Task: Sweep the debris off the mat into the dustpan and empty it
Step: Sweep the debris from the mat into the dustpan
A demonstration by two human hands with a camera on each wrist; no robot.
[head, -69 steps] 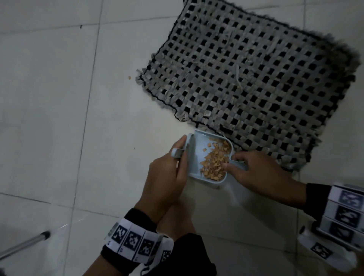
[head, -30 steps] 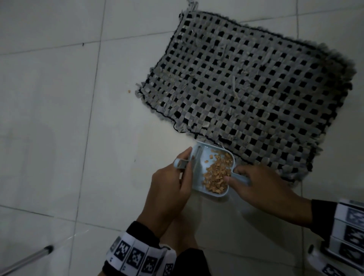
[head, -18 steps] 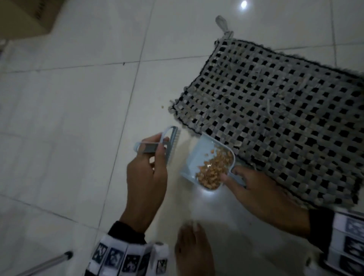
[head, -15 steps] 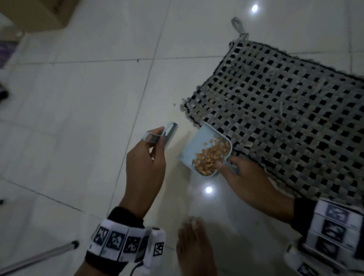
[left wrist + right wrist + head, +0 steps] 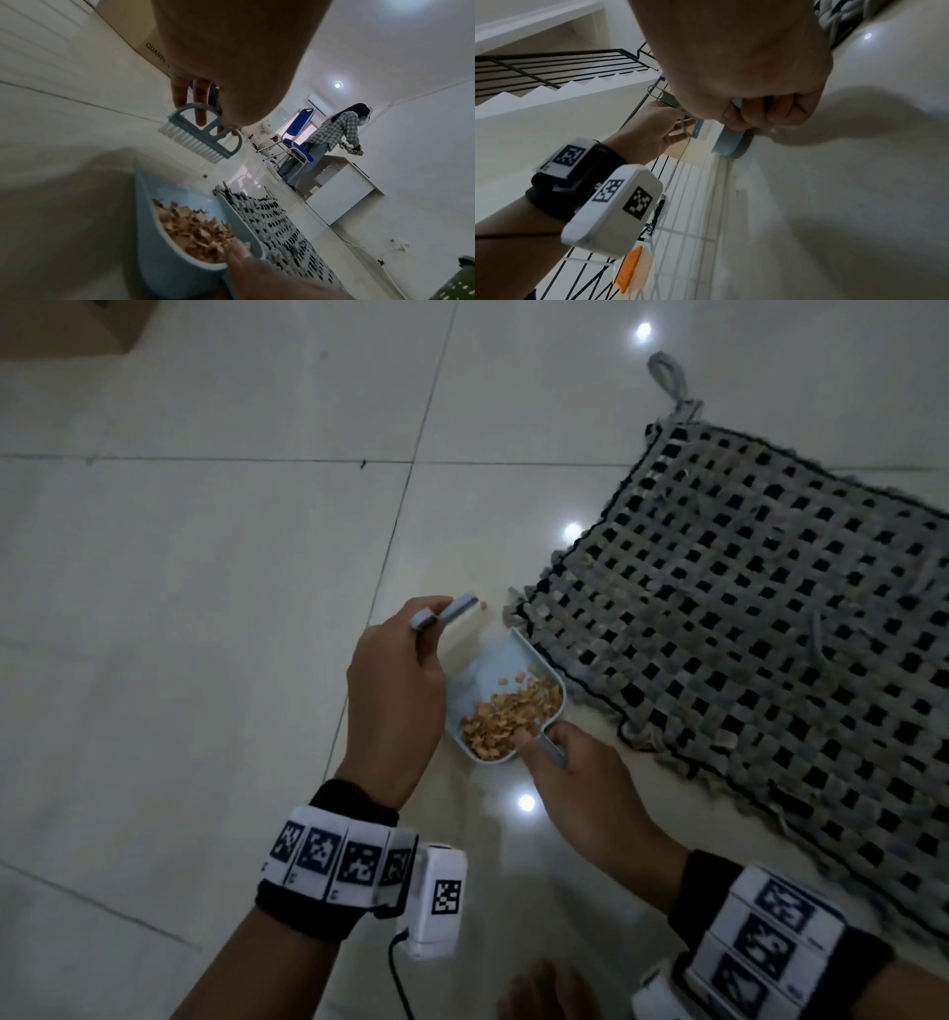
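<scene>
Left hand (image 5: 395, 695) gripping small blue-grey brush (image 5: 199, 133) by its loop handle. Right hand (image 5: 580, 778) clamped round handle of pale blue plastic dustpan (image 5: 493, 667), loaded with tan debris (image 5: 508, 713), just beside grey-and-black woven mat (image 5: 760, 629).

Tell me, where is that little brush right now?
In the head view, the brush is in the left hand, held above the floor, left of the dustpan and near the mat corner.
</scene>
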